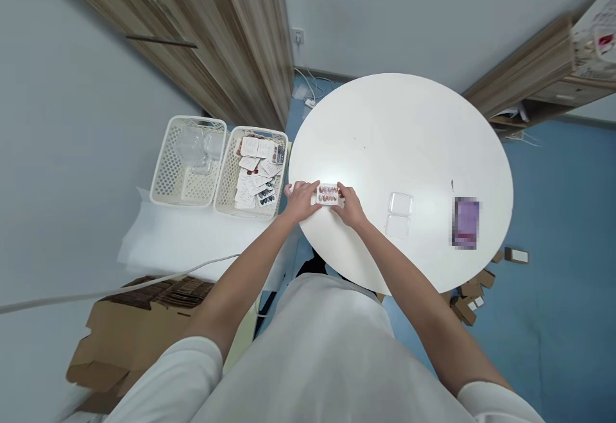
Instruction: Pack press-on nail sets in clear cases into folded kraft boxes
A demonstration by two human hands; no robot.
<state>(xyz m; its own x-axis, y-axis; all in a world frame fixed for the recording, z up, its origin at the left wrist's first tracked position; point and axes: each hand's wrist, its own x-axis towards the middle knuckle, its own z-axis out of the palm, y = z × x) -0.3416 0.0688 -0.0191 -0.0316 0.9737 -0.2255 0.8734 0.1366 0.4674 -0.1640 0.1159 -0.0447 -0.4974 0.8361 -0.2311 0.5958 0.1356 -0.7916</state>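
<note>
Between both hands is a small white card of press-on nails (pixel 328 194), with two rows of reddish and silvery nails facing up, over the near left edge of the round white table. My left hand (pixel 301 201) grips the card's left end between thumb and fingers. At the right end, my right hand (pixel 351 206) pinches it the same way. To the right of that hand, a clear plastic case (pixel 399 215) lies unfolded on the table, its two halves side by side.
A white basket (pixel 219 201) full of nail cards stands left of the table (pixel 399 121). Beside it, another basket (pixel 161 182) holds clear plastic cases. A blurred purple object (pixel 466 223) lies at the table's right. Cardboard boxes (pixel 129 327) are at lower left, with small boxes (pixel 474 291) on the floor.
</note>
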